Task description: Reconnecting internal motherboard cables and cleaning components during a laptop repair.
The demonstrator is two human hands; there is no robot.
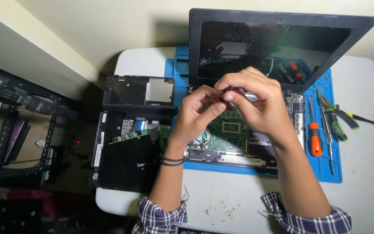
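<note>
My left hand (198, 110) and my right hand (258, 104) meet above an opened laptop (221, 130) whose green board and fan are exposed. Both pinch a small silvery metal part (248, 96) between fingertips; most of it is hidden by my fingers. The laptop's dark screen (273, 45) stands open behind my hands. Black bands circle my left wrist.
A blue work mat (325, 167) lies under the laptop on a white table (364, 190). An orange-handled screwdriver (314, 138), tweezers and green-handled pliers (336, 123) lie at the right. The removed black bottom cover (130, 130) with a small green board sits at the left edge.
</note>
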